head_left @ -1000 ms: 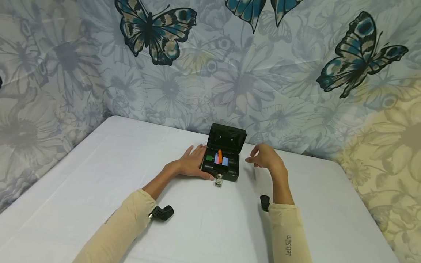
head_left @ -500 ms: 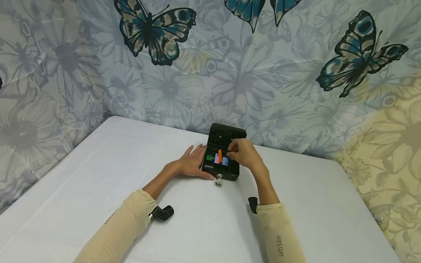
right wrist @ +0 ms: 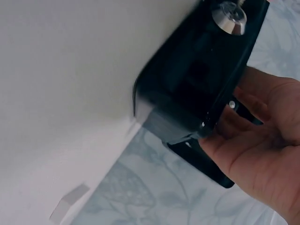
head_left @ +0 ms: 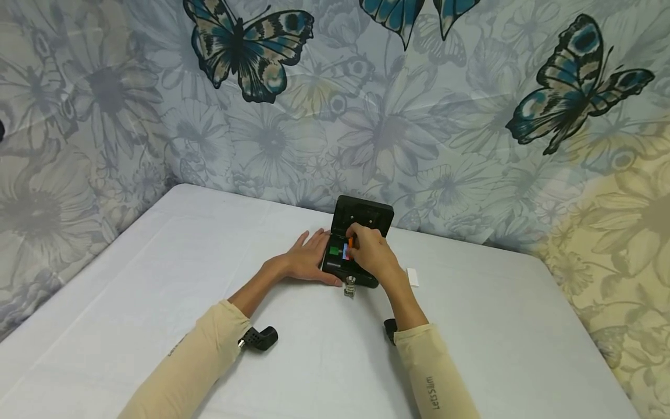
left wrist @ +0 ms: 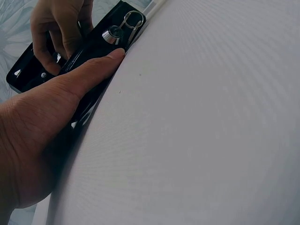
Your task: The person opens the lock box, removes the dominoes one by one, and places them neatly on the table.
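Note:
A small black box (head_left: 361, 278) stands open at the back of the white table (head_left: 157, 273), its lid (head_left: 366, 214) upright. Inside lie a green block (head_left: 333, 251), a blue and pink piece (head_left: 345, 252) and an upright orange piece (head_left: 349, 241). A key (head_left: 349, 287) hangs in the front lock (left wrist: 111, 33). My left hand (head_left: 306, 262) lies flat against the box's left side, with its thumb (left wrist: 91, 70) along the front wall (left wrist: 101, 47). My right hand (head_left: 370, 255) reaches into the box from above and its curled fingertips pinch the orange piece. In the right wrist view the box (right wrist: 197, 70) fills the top.
A small white slip (head_left: 413, 277) lies on the table just right of the box, also seen as the slip (right wrist: 69, 201) in the right wrist view. A butterfly-print cloth (head_left: 419, 116) hangs right behind the table. Bare white table stretches in front and to both sides.
My right hand has come back from the table right of the box, where the white slip now lies, and has gone into the box onto the orange piece. The left hand has stayed put.

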`<action>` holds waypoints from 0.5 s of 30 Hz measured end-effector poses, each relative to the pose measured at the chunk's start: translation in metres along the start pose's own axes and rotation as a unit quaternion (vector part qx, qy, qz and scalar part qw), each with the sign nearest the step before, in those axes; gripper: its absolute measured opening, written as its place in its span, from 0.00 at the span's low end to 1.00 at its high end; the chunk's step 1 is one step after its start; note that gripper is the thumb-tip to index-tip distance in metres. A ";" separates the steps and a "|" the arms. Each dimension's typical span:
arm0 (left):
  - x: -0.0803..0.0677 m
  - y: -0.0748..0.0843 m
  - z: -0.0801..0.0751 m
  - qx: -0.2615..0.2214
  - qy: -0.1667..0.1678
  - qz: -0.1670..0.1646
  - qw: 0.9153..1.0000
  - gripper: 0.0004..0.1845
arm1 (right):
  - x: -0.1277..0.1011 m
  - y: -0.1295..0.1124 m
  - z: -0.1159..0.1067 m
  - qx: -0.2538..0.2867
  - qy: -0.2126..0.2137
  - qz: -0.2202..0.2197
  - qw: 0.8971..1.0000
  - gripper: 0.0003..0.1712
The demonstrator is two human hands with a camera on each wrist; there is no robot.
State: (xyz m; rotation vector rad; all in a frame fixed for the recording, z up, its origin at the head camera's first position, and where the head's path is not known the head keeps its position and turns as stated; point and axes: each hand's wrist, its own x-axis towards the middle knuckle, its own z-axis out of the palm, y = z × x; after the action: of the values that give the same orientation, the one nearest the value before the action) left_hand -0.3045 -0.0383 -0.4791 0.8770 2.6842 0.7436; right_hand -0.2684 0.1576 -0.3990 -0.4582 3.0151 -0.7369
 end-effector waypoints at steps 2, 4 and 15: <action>0.001 0.000 0.000 -0.002 0.000 -0.003 1.000 0.67 | 0.000 -0.002 0.003 -0.008 0.002 0.000 1.000 0.17; 0.002 -0.001 0.001 -0.003 0.000 -0.007 1.000 0.66 | 0.000 -0.003 0.005 -0.011 0.004 0.003 1.000 0.17; -0.001 0.000 -0.001 -0.006 0.000 0.003 1.000 0.67 | 0.000 -0.002 0.007 -0.024 0.025 -0.002 0.999 0.09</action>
State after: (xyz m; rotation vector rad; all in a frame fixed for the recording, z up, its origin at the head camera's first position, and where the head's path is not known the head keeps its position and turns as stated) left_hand -0.3040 -0.0392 -0.4779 0.8814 2.6759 0.7619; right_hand -0.2671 0.1529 -0.4047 -0.4546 3.0850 -0.6889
